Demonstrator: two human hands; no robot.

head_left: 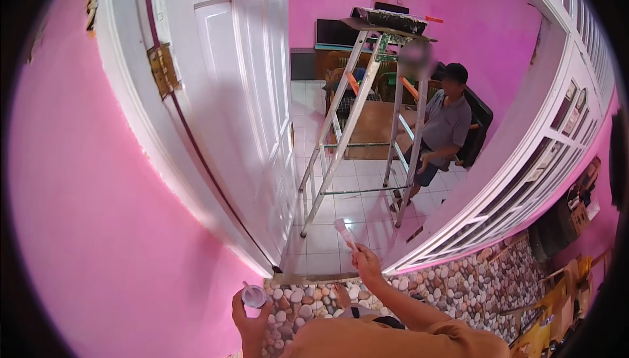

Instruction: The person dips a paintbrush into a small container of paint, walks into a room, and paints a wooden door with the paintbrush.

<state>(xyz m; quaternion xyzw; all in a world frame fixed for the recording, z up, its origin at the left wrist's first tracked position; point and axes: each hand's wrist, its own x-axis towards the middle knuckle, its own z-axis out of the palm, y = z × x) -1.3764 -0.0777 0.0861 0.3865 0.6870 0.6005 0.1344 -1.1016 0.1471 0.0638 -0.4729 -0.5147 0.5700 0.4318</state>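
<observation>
My right fingers (357, 256) are wrapped snugly round the handle of a brush (344, 230), its pale bristles pointing away from me toward the foot of the ladder (333, 173). The brush is on my side of the ladder, apart from its legs. My left fingers (238, 305) are spread only as wide as a small cup (253, 296) and grip it by its sides — something whitish is inside, though I can't tell what. That cup is to the left of the ladder and nearer me, against the view of the pink wall (131, 227). Left of the ladder stands the white door (252, 89). On top of the ladder is a dark tray (393, 22) — and just to its right, another person (449, 119) in a cap.
</observation>
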